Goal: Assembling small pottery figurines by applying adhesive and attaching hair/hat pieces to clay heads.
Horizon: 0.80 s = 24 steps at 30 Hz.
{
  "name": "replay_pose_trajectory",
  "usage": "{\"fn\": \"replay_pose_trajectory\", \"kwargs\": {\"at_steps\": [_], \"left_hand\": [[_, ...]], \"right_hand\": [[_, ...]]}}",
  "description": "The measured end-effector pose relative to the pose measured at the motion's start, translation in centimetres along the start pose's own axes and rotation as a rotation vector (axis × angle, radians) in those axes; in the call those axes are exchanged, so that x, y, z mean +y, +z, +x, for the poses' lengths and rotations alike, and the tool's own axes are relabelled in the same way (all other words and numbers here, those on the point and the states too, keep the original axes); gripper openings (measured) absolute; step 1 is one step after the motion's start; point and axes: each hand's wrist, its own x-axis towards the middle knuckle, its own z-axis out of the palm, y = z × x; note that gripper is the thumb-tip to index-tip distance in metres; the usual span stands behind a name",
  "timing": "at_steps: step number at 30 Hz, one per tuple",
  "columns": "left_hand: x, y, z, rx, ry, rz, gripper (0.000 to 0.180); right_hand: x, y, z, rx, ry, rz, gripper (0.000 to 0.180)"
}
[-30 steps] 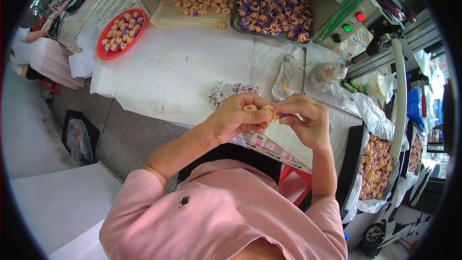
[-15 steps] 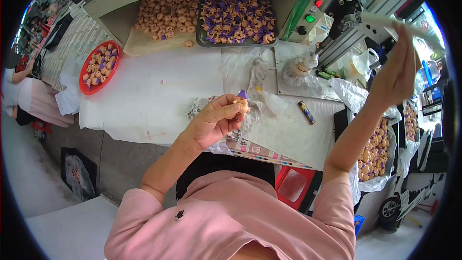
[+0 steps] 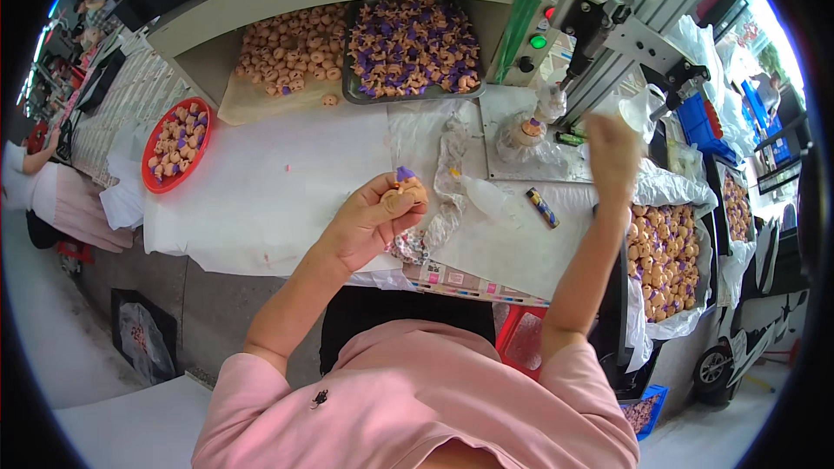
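Note:
My left hand (image 3: pixel 369 224) is closed, pinching a small toy figure (image 3: pixel 408 187) with a purple top and a skin-coloured body above the white work surface. To the right, my right hand (image 3: pixel 614 159) is raised beside the metal press (image 3: pixel 599 30); motion smears its fingers, so what they hold, if anything, cannot be made out. Under the press stands a plastic-wrapped holder (image 3: pixel 526 139) with a small skin-coloured piece in its top. A soft translucent bottle with a yellow tip (image 3: pixel 483 197) lies between my hands, close to a dark patterned tube (image 3: pixel 542 208).
A red bowl (image 3: pixel 207 141) of toy parts sits at left. At the back are a pile of round heads (image 3: pixel 291 43) and a dark tray (image 3: pixel 350 91) of purple-and-tan bodies. Lined trays of figures (image 3: pixel 665 269) stand at right. Crumpled plastic (image 3: pixel 449 156) lies mid-table.
My right hand has left the pale lever at upper right and come left and down beside the press. The left hand still holds the toy figure, which has tilted. The view has shifted slightly.

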Motion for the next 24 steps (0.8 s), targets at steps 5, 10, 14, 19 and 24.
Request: {"fn": "replay_pose_trajectory", "kwargs": {"at_steps": [5, 10, 14, 19, 24], "left_hand": [[0.3, 1.3, 2.1, -0.078, -0.091, 0.066, 0.024], [0.4, 2.5, 3.3, -0.086, -0.125, 0.078, 0.027], [0.9, 1.5, 3.9, -0.057, -0.137, 0.072, 0.023], [0.9, 1.5, 6.6, -0.019, -0.115, 0.120, 0.018], [0.3, 4.0, 11.0, -0.057, -0.189, 0.228, 0.018]], "right_hand": [[4.7, 11.4, -2.7, 0.065, -0.317, 0.214, 0.009], [3.3, 10.6, -4.3, 0.105, -0.372, 0.244, 0.021], [4.3, 1.0, -6.9, 0.316, -0.208, 0.227, 0.031], [8.9, -8.6, -8.3, 0.638, 0.204, -0.302, 0.038], [9.1, -8.9, -9.7, 0.686, 0.049, -0.342, 0.031]]}}
